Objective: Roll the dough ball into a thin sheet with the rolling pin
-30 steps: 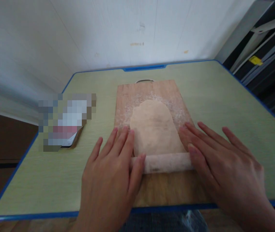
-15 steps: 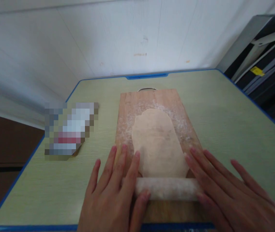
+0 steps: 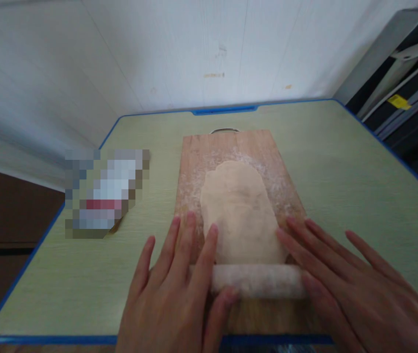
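Note:
A flour-dusted rolling pin (image 3: 258, 281) lies crosswise over the near end of a flat, pale sheet of dough (image 3: 238, 211). My left hand (image 3: 175, 289) rests on the pin's left end, fingers stretched forward and spread, thumb on the near side. Over the right end lies my right hand (image 3: 356, 289), also flat with its fingers apart. Both hands cover the pin's ends. Beneath the dough is a wooden cutting board (image 3: 227, 143), with scattered flour around the dough and a metal handle at its far edge.
The board stands on a light green table (image 3: 341, 162) with a blue rim. To the left lies a pixelated packet (image 3: 113, 186). A white wall (image 3: 179, 54) rises behind the table. Dark folded items with a metal frame (image 3: 411, 83) stand beyond the right edge.
The view has tilted slightly, so the table and board sit a little higher. Both hands remain flat on the rolling pin, which is still at the dough's near end.

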The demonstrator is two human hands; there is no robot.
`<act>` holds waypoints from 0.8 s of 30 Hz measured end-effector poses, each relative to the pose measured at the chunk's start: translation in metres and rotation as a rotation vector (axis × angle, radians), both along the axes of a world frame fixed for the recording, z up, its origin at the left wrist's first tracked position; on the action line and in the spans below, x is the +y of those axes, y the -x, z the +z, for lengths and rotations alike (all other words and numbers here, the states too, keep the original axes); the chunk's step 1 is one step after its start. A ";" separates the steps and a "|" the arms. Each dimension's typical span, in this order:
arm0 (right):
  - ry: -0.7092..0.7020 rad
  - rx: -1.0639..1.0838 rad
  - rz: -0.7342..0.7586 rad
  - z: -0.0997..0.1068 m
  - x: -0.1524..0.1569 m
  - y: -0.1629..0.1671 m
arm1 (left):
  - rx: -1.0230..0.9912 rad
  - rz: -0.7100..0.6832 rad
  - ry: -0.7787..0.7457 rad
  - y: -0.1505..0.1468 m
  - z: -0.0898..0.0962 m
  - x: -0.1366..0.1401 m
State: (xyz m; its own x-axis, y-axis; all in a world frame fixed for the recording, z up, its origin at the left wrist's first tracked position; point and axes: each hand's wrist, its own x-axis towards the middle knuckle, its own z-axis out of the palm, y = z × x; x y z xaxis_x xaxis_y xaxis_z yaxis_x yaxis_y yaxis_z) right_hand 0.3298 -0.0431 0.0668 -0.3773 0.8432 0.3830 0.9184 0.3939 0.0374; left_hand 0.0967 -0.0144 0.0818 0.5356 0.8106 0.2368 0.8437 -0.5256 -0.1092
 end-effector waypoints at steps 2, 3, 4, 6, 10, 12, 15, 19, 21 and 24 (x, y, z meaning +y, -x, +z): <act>-0.027 0.003 -0.020 -0.004 -0.010 -0.001 | -0.001 0.027 0.018 0.006 -0.004 -0.010; -0.035 -0.002 -0.031 -0.004 -0.010 0.000 | -0.004 0.041 0.025 0.006 -0.004 -0.010; -0.033 -0.010 -0.045 -0.003 -0.006 0.001 | -0.003 0.048 0.032 0.004 -0.003 -0.006; -0.016 -0.019 -0.071 0.002 0.010 0.005 | -0.002 0.060 0.031 -0.006 0.003 0.010; 0.044 -0.022 -0.189 0.015 0.047 0.009 | -0.018 0.167 0.142 -0.030 0.018 0.050; 0.070 -0.032 -0.186 0.017 0.053 0.008 | -0.034 0.180 0.201 -0.035 0.021 0.057; 0.056 -0.022 -0.141 0.012 0.038 0.006 | -0.028 0.152 0.163 -0.027 0.017 0.043; 0.014 0.041 -0.053 -0.002 0.002 0.001 | 0.043 -0.035 0.038 -0.002 0.002 0.002; -0.017 0.067 -0.033 -0.007 -0.006 -0.001 | 0.047 -0.006 0.012 0.005 -0.004 -0.010; -0.028 0.051 -0.050 -0.004 0.004 0.001 | 0.042 0.013 -0.009 0.001 -0.003 -0.002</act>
State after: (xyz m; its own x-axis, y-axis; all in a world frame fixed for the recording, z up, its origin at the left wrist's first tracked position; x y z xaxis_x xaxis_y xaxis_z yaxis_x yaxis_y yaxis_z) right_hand 0.3292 -0.0389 0.0627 -0.3144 0.8491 0.4246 0.9378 0.3471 0.0002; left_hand 0.0958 -0.0168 0.0787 0.5351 0.8153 0.2213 0.8448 -0.5139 -0.1492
